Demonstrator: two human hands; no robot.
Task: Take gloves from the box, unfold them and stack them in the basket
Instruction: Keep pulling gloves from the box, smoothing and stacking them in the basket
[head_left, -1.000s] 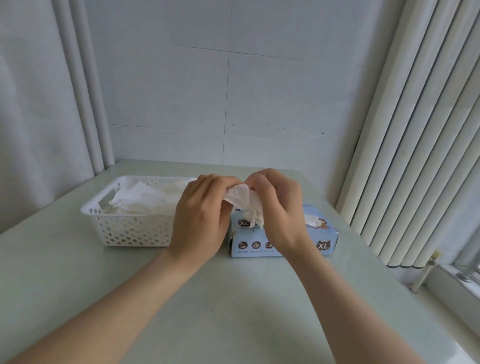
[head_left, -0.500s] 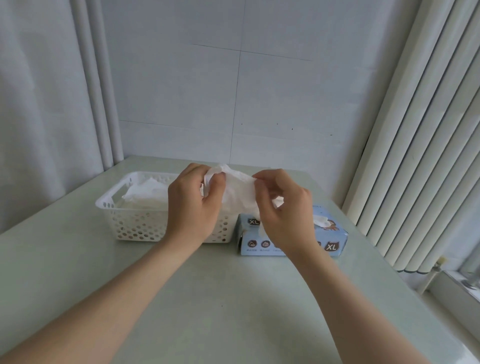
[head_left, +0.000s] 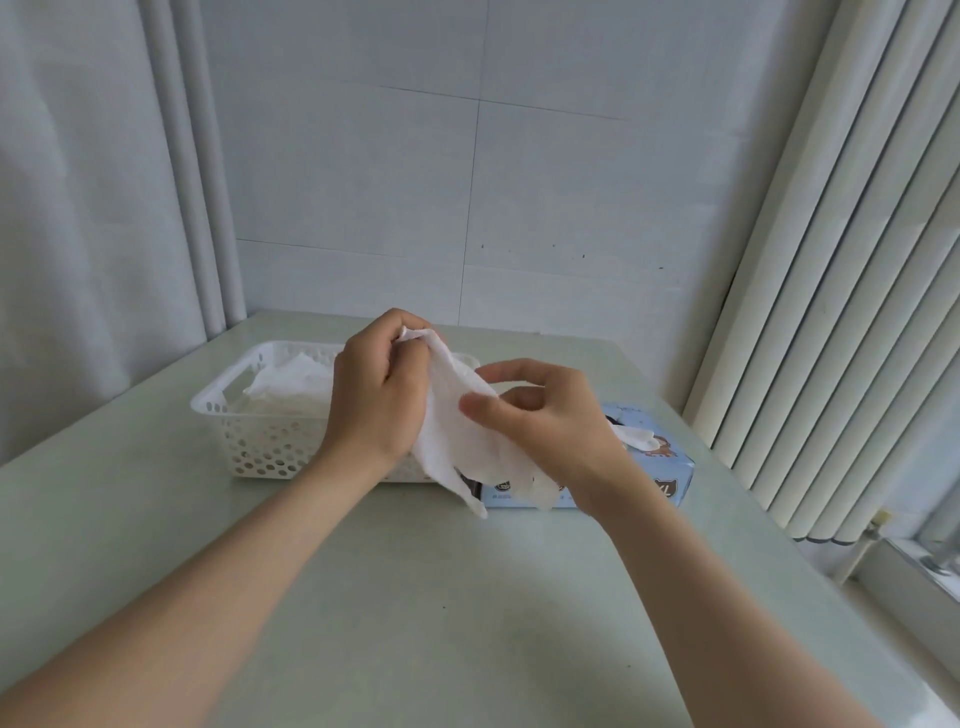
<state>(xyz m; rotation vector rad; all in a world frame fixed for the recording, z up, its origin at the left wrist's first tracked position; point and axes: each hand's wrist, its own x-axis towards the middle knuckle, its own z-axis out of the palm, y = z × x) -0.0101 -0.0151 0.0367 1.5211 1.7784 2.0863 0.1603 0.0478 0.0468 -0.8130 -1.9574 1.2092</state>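
A thin white glove (head_left: 457, 431) hangs open in the air above the table, its fingers pointing down. My left hand (head_left: 376, 395) pinches its cuff at the top. My right hand (head_left: 540, 415) pinches the glove's right side between thumb and forefinger. Behind my left hand stands a white perforated basket (head_left: 249, 431) holding several flattened white gloves (head_left: 291, 379). The light blue glove box (head_left: 670, 473) lies behind my right hand, with another glove (head_left: 636, 436) poking out of its top slot.
The pale green table (head_left: 415, 597) meets a tiled wall at the back. A grey curtain (head_left: 78, 208) hangs at the left. White vertical blinds (head_left: 857, 260) and a window sill run along the right, close to the table's right edge.
The crumpled glove has been pulled open and now hangs full length. My left hand rose with the cuff, and my right hand slid down along the glove's side.
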